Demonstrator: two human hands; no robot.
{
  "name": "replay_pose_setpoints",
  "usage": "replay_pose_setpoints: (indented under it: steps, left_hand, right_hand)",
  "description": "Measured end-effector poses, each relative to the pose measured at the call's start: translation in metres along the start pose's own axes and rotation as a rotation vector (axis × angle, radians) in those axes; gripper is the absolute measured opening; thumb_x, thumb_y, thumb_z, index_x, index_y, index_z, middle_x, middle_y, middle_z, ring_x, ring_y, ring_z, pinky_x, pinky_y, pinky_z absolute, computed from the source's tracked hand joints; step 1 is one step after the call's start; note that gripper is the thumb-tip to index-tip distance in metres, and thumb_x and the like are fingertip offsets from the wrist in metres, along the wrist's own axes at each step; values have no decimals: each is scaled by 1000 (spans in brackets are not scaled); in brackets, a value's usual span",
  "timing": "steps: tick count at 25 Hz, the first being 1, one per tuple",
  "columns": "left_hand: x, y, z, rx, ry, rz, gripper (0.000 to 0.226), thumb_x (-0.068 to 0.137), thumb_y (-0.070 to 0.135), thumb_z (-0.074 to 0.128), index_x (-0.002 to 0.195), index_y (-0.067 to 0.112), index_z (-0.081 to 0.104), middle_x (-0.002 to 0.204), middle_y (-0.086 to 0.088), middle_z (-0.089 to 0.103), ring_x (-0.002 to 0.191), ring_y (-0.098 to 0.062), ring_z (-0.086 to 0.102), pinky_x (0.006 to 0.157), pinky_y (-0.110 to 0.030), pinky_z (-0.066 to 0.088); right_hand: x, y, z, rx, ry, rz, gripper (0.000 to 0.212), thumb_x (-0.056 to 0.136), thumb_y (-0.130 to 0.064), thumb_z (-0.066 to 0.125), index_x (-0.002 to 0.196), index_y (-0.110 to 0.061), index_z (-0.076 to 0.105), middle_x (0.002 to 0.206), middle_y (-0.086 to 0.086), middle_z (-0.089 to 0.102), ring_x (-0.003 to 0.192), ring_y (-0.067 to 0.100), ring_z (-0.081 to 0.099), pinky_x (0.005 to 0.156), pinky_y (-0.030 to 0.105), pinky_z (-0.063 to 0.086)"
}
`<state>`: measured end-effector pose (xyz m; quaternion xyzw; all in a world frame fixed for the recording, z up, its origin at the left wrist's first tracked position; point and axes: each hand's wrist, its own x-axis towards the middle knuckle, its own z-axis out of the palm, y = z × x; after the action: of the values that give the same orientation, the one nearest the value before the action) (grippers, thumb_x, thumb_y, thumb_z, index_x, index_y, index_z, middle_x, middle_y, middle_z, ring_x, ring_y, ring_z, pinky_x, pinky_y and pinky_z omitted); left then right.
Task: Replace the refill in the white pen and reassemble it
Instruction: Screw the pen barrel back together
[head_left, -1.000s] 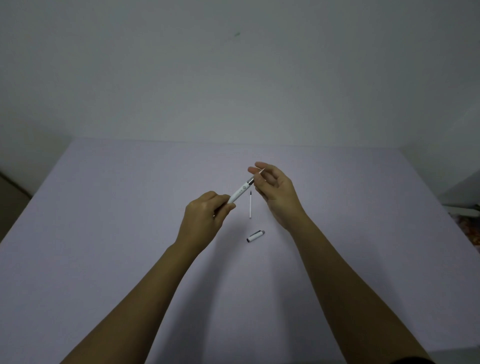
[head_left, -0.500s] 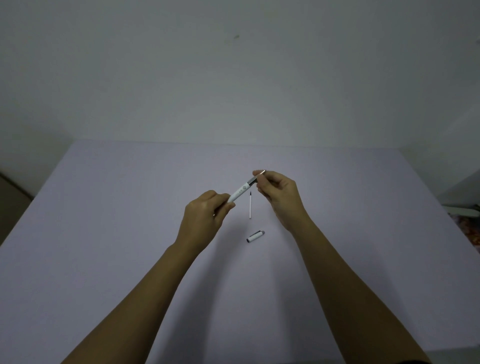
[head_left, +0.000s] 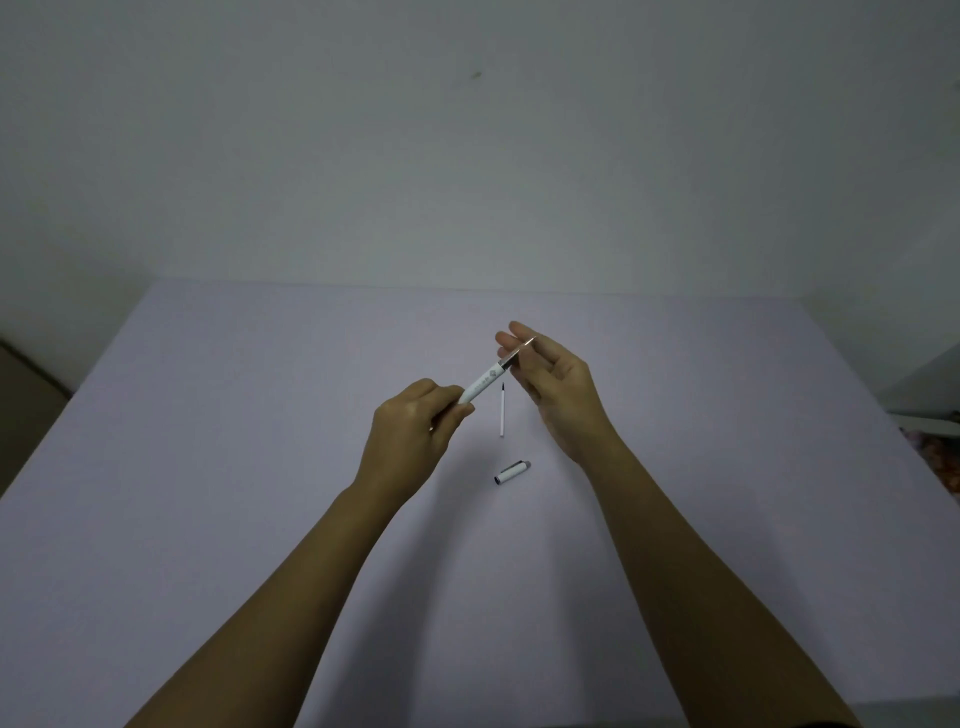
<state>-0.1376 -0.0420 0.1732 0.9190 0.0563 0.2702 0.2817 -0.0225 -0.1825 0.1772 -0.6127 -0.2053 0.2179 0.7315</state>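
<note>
A pale lilac table (head_left: 208, 519) fills the lower part of the view, and it meets a plain grey wall (head_left: 467, 156) at its far edge. I take the white pen barrel as the landmark for all places.

Two bare forearms come in from the near edge of the table. The left hand (head_left: 415, 431) is curled into a closed grip around the near end of the white pen barrel (head_left: 480, 387) and holds it above the table. The barrel is tilted, with its far end higher and to the right. At this far end there is a dark, tapered tip section (head_left: 514, 353), and it points into the right hand (head_left: 550, 384).

The right hand is at the far-right end of the barrel. Its fingers (head_left: 519, 332) are loosely spread, and its thumb is close to the tip section. Whether the fingers really pinch the tip or only touch it, I cannot tell.

Just to the right of the barrel and below it, a thin white refill (head_left: 502, 410) lies on the table, between the two hands. Its dark point is directed away from the person. Nearer to the person than the barrel, a short white cap (head_left: 511, 472) lies apart on the table, with a grey end.
</note>
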Motion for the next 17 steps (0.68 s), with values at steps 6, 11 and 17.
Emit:
replay_pose_setpoints:
  steps: [6,11,17]
  left_hand:
    - [-1,-1,3,-19,9,-5,9,81,12,70,87,5,70,65,-11,63,53,-23,54,49,-33,47]
    - [5,-6,5,-14,16,-1,10,80,12,70,87,4,69,65,-11,63,53,-23,55,49,-31,47]
    - [8,-10,9,46,46,-31,11,78,10,73,84,3,67,67,-12,63,54,-24,56,49,-29,45]
  right_hand:
    - [3,-2,2,-104,105,-22,4,82,-28,68,81,-26,71,78,-11,76,82,4,70,82,25,51]
    - [8,2,-1,-5,-8,-6,17,90,-21,58,100,-28,69,99,-11,75,108,9,65,97,22,49]
    - [20,5,10,-133,199,58,30,79,-30,71,73,-2,62,71,11,57,73,22,53,85,33,46]
